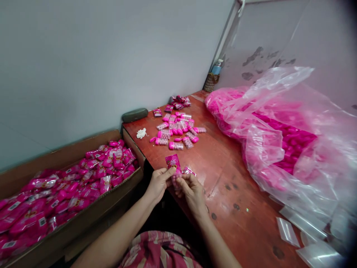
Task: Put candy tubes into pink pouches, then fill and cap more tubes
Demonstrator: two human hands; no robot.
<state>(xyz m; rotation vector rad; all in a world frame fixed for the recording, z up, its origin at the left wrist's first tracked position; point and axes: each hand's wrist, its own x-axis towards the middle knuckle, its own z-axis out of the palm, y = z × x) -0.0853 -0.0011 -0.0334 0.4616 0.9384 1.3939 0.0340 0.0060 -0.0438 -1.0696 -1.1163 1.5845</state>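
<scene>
Both hands meet above the table's near left edge. My left hand [159, 183] pinches a small pink printed packet [172, 160] with its thumb on top. Directly below it, a small clear tube of pink balls [176, 181] is in the fingers of my right hand [193, 191]; whether the tube is inside the packet or against it, I cannot tell. Another shiny pink packet [189, 171] lies just beyond my right fingers. Farther back lie several clear tubes of pink balls with bright pink caps [177, 128]. Small pink packets [180, 101] are piled behind them.
At left, a cardboard box [133, 182] holds many filled pink packets [92, 175]. A large clear bag of pink pieces [267, 123] covers the table's right side. Clear plastic pieces [288, 231], a dark case [135, 115], crumpled white tissue [141, 133] and a bottle [216, 67] are on the reddish table [223, 167].
</scene>
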